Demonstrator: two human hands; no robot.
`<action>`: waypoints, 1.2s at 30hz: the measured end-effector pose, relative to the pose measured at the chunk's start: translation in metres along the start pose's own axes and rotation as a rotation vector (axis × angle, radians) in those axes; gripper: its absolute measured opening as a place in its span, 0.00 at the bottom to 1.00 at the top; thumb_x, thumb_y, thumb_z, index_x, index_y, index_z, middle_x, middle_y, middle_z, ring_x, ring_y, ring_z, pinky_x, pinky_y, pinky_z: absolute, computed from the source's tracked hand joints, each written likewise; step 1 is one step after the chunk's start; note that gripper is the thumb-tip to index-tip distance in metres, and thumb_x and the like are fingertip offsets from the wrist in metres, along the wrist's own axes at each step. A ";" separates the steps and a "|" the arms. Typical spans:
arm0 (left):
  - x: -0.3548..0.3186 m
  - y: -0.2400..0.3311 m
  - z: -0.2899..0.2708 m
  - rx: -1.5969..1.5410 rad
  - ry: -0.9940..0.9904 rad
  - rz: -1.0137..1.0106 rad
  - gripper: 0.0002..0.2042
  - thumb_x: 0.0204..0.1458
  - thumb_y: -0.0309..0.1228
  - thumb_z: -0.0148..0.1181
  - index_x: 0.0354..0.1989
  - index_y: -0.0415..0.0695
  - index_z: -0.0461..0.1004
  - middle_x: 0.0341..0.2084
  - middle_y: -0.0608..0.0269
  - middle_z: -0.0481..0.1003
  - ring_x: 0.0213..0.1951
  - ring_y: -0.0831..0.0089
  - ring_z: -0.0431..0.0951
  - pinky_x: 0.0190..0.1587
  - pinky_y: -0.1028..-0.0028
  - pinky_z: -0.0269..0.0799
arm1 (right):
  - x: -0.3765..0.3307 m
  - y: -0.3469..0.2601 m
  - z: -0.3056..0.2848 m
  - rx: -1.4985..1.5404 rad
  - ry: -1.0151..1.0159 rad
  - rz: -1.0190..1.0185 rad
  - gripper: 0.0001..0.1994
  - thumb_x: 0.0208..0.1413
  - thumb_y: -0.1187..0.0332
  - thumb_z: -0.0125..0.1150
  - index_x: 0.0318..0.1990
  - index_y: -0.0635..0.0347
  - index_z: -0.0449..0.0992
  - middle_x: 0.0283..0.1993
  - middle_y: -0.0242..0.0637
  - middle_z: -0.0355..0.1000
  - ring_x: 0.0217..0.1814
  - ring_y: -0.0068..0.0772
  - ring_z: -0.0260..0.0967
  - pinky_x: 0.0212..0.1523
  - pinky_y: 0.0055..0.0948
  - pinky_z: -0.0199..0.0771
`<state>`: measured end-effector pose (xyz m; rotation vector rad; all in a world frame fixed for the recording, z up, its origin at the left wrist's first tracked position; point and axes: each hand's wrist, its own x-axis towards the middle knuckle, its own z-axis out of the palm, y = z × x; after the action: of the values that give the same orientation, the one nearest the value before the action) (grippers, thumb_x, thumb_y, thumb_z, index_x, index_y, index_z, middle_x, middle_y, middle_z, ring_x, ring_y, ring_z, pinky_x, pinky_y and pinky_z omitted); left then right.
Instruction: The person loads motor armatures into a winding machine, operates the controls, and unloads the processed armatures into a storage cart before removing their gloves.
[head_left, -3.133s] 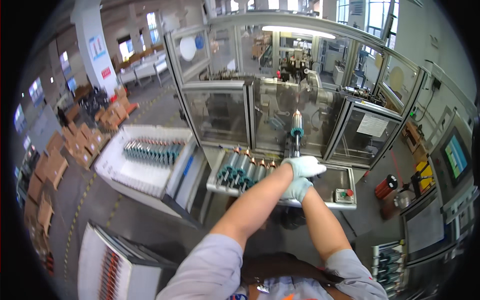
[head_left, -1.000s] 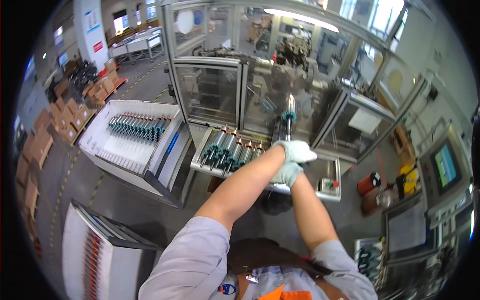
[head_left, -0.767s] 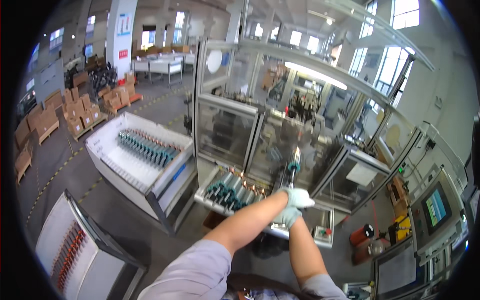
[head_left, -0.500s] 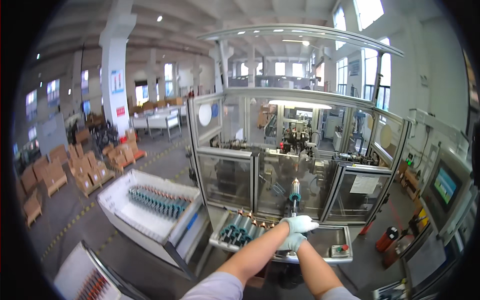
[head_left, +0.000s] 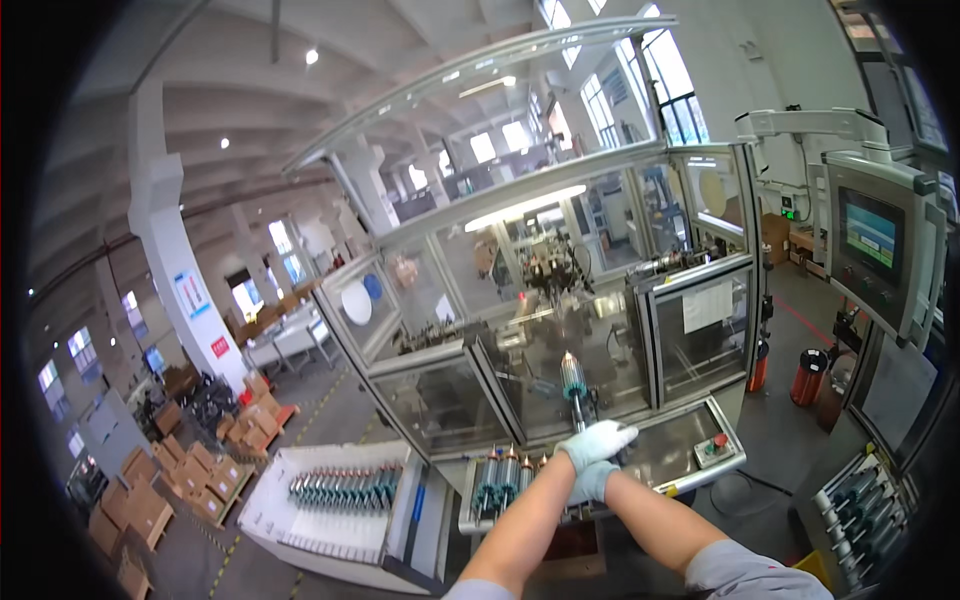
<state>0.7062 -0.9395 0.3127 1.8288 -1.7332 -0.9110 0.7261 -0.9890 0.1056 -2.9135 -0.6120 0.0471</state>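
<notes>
My left hand [head_left: 598,442], in a pale glove, lies over the front ledge of the machine with its fingers stretched to the right. Just beneath it is my right hand [head_left: 592,482], gloved too; the wrists cross closely and its fingers are hidden. Beyond the hands a motor armature [head_left: 573,376] with a teal end and a copper-coloured tip stands tilted on a shaft at the machine's opening. It is apart from the visible fingers. To the left, several more armatures [head_left: 505,472] rest side by side on the ledge, close to my left forearm.
A framed machine enclosure [head_left: 440,405] with clear panels rises ahead. A red button box [head_left: 714,448] sits on the ledge's right end. A white bin [head_left: 270,515] of armatures stands at left, a rack of armatures [head_left: 862,505] at lower right, and a control screen [head_left: 872,235] at right.
The view has turned to the right and tilted, bringing the rack at lower right into sight. My hands stay crossed at the ledge, and the armature still stands beyond them.
</notes>
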 end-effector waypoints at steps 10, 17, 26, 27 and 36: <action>0.014 0.014 -0.002 0.331 0.067 0.086 0.22 0.59 0.47 0.47 0.41 0.39 0.79 0.32 0.48 0.81 0.37 0.51 0.80 0.46 0.59 0.73 | -0.002 0.029 0.017 0.572 0.099 0.300 0.29 0.69 0.46 0.33 0.69 0.52 0.61 0.74 0.34 0.56 0.75 0.31 0.52 0.75 0.33 0.45; 0.022 -0.011 0.008 0.551 -0.035 0.171 0.24 0.57 0.49 0.45 0.40 0.40 0.80 0.37 0.43 0.80 0.42 0.47 0.78 0.50 0.57 0.70 | -0.014 0.039 0.035 0.785 0.173 0.543 0.29 0.68 0.45 0.34 0.68 0.48 0.63 0.74 0.31 0.57 0.74 0.30 0.53 0.75 0.34 0.46; 0.012 -0.002 0.003 0.438 -0.009 0.063 0.20 0.59 0.42 0.42 0.39 0.44 0.80 0.38 0.41 0.79 0.43 0.44 0.78 0.51 0.52 0.70 | -0.018 0.045 0.026 2.146 0.016 -0.083 0.28 0.70 0.46 0.28 0.68 0.49 0.64 0.71 0.33 0.61 0.73 0.31 0.54 0.74 0.36 0.49; 0.014 0.003 0.004 0.438 -0.007 0.073 0.20 0.59 0.42 0.42 0.39 0.44 0.80 0.38 0.41 0.79 0.43 0.44 0.78 0.51 0.52 0.70 | -0.028 0.046 0.027 2.004 0.056 0.139 0.28 0.70 0.47 0.27 0.68 0.49 0.64 0.72 0.33 0.61 0.73 0.31 0.54 0.74 0.36 0.49; 0.008 -0.014 -0.001 0.327 0.019 0.155 0.27 0.60 0.51 0.44 0.36 0.40 0.83 0.34 0.47 0.81 0.39 0.52 0.79 0.48 0.61 0.71 | -0.034 0.007 -0.014 1.901 0.130 0.339 0.27 0.69 0.48 0.32 0.66 0.50 0.66 0.70 0.35 0.62 0.72 0.32 0.57 0.73 0.34 0.49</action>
<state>0.7169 -0.9463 0.3019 1.8555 -2.0771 -0.5730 0.6989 -1.0114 0.1183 -1.0916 0.0878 0.2801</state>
